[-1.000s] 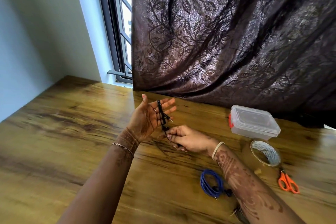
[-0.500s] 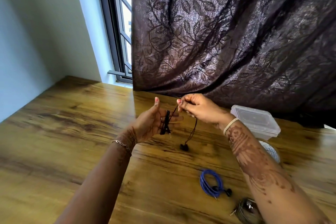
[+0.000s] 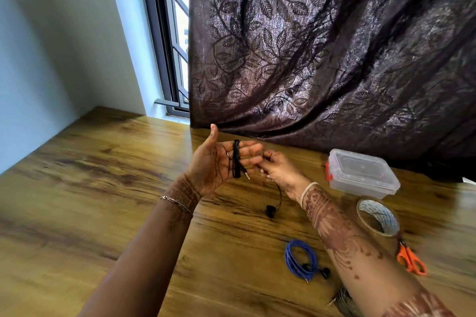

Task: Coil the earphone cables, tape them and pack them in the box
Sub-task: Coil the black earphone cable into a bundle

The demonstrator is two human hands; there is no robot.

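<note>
My left hand [image 3: 219, 162] is held palm up above the table, fingers straight. The black earphone cable [image 3: 236, 159] is wound in loops around those fingers, its jack plug poking out below. My right hand [image 3: 277, 170] sits just right of the left fingertips and pinches the loose end of the same cable. The black earbuds [image 3: 270, 210] hang from it down to the table. A coiled blue earphone cable [image 3: 300, 258] lies on the table near my right forearm. The clear plastic box [image 3: 362, 175], lid on, stands at the right.
A roll of clear tape [image 3: 377, 217] lies in front of the box, with orange-handled scissors [image 3: 410, 260] beside it. Another coiled cable [image 3: 342, 298] peeks out under my right forearm. A dark curtain [image 3: 322, 46] hangs over the table's far edge; the window [image 3: 175, 33] is at its left.
My right hand has come down from above the left fingertips to their right side, laying another turn of black cable around the left fingers. The hanging end is shorter.
</note>
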